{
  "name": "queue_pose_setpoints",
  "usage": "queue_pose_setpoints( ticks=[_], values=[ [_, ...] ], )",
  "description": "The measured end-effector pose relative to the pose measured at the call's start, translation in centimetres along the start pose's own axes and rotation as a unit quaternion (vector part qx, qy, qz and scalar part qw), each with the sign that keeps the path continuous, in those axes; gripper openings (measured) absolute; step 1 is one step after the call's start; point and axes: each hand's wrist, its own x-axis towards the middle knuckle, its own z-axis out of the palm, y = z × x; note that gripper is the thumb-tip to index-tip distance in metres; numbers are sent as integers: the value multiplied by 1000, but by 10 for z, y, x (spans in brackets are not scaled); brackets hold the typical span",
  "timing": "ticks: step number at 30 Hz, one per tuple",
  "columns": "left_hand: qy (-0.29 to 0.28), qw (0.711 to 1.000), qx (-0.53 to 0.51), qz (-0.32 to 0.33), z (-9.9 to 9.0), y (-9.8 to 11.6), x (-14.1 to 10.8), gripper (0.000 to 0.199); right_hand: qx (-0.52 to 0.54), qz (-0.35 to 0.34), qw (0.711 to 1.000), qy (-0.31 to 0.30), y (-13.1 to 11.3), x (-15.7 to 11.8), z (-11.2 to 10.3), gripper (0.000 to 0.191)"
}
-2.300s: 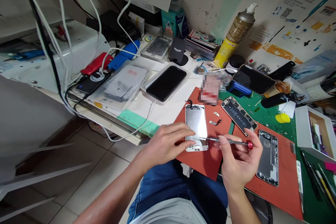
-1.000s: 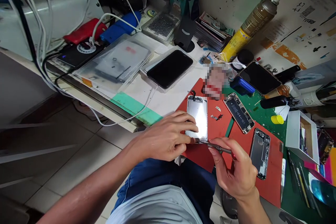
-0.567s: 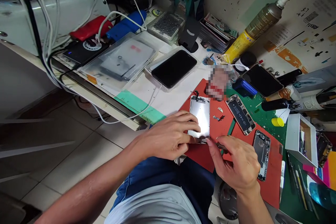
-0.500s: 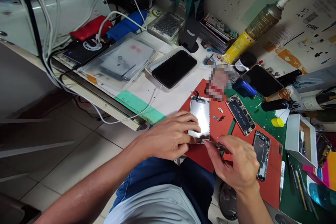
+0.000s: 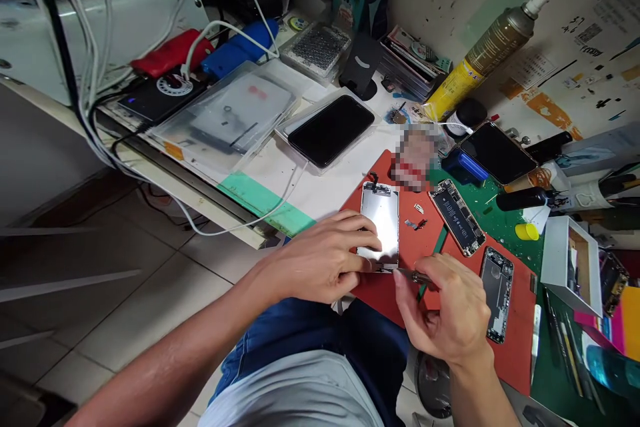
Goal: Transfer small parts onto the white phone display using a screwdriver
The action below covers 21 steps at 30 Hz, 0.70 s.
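Observation:
My left hand (image 5: 325, 257) holds a phone screen (image 5: 384, 220) by its left and lower edges, fingers curled over its shiny silver back. The screen lies on a red mat (image 5: 380, 293), a black flex cable at its far end. In my right hand (image 5: 450, 303) is a thin metal tool (image 5: 421, 278), its kind not clear, pinched between thumb and fingers. Its tip is at the screen's near lower edge. To the right lie an opened phone body with a battery (image 5: 457, 217) and an opened phone housing (image 5: 497, 293). Small phone parts (image 5: 416, 221) lie between them and the screen.
A black-screened phone (image 5: 333, 130) on a clear case has a white cable (image 5: 250, 221) plugged in. Behind the mat stand a yellow spray can (image 5: 453, 90) and another phone (image 5: 499, 152). A white box (image 5: 555, 267) and several slim tools (image 5: 570, 347) lie at right.
My right thumb and the tool have shifted slightly to the right along the screen's lower edge. The left hand keeps its hold, and the view has moved a little.

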Motion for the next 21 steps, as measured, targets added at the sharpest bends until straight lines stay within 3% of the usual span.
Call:
queue_pose_setpoints(
  ticks=[8, 11, 15, 18, 21],
  values=[
    [-10, 1000, -3, -10, -1, 1, 0, 34, -28, 10, 1000, 1, 0, -4, -4, 23],
    [-17, 1000, -6, -12, -3, 2, -1, 35, -36, 95, 991, 84, 4, -17, -11, 28],
    [-11, 1000, -18, -19, -4, 1, -2, 44, -26, 264, 920, 287, 14, -43, -11, 46],
    [10, 999, -34, -12, -4, 1, -1, 48, 10, 372, 878, 300, 19, -61, -3, 41],
    [51, 997, -46, -19, -4, 2, 3, 45, -1, 403, 867, 294, 20, -74, 6, 39]
  ],
)
